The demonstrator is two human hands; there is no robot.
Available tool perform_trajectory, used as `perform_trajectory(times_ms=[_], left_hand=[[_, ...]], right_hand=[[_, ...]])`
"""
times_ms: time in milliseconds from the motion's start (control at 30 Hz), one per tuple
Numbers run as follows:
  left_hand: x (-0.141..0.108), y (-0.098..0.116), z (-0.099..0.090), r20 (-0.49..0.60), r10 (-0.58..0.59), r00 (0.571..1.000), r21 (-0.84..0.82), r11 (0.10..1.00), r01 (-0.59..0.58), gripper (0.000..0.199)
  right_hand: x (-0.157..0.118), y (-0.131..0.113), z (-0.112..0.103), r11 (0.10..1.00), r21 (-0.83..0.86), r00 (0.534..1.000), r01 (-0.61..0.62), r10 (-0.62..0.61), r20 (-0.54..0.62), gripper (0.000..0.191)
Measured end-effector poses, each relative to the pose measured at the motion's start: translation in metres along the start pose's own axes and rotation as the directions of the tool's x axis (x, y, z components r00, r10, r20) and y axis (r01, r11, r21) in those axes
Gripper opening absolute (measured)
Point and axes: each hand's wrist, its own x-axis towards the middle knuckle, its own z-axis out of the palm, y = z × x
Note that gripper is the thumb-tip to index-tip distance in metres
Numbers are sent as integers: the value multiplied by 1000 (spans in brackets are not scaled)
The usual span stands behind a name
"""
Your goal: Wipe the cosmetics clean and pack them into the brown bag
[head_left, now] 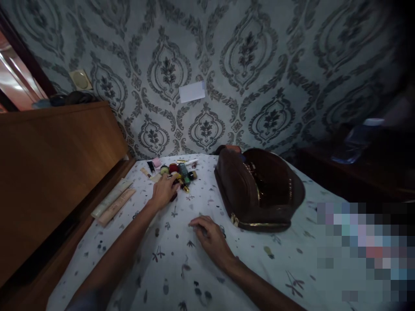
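With the brown bag (237, 185) taken as the landmark, a cluster of small containers lies to its left on the printed sheet (175, 268), well apart from it. The left hand (164, 191) is over the near side of this cluster, palm down, fingers partly spread and bent onto the items; whether it grips one cannot be told. Closest to its fingertips is a dark tube with gold ends (184, 186). Also in the cluster, left of the bag: a yellow-green round container (164, 169), a red container (173, 167), a teal bottle (183, 171) lying tilted, a dark gold-trimmed piece (193, 175), a white slim item (192, 161), a black tube (151, 166) and a pink block (156, 162). Labels too small to read. The right hand (210, 238) is held nearer the camera than the bag and to its left, thumb and fingers loosely curled with a gap between, holding nothing visible. The bag gapes open, its dark interior showing; a gold zip runs along the near edge. Far left of the bag, a pale green tube (112, 198) and a beige tube (117, 207) lie side by side, near the wooden cabinet (61, 168). Right of the bag, a clear bottle (359, 140) stands on dark furniture.
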Motion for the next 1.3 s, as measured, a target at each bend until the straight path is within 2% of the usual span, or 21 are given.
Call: perform_trajectory(times_ms=[267, 400, 600, 767, 900, 1033, 1300], left_hand=[[3, -11, 0, 22, -46, 999, 136, 990, 43, 28], [25, -15, -2, 55, -55, 997, 201, 979, 43, 27], [66, -2, 1, 254, 22, 967, 313, 944, -104, 31], [75, 10, 4, 369, 67, 927, 377, 901, -215, 33], [73, 8, -4, 410, 110, 905, 402, 870, -287, 34], [73, 2, -11, 426, 110, 898, 430, 849, -308, 36], [83, 11, -5, 486, 84, 870, 459, 823, -335, 42]], right_hand=[[-1, 5, 2, 1000, 10, 1000, 9, -9, 0, 26], [-1, 6, 4, 1000, 22, 1000, 13, -13, -7, 27], [-2, 9, 6, 998, 37, 998, 52, -51, -27, 24], [-3, 7, 7, 1000, 21, 999, 21, -20, -33, 27], [-4, 8, 8, 999, 20, 997, 26, -25, -66, 28], [-4, 10, 10, 999, 5, 997, 40, -40, -73, 28], [-4, 16, 14, 996, -38, 991, 84, -87, -104, 26]])
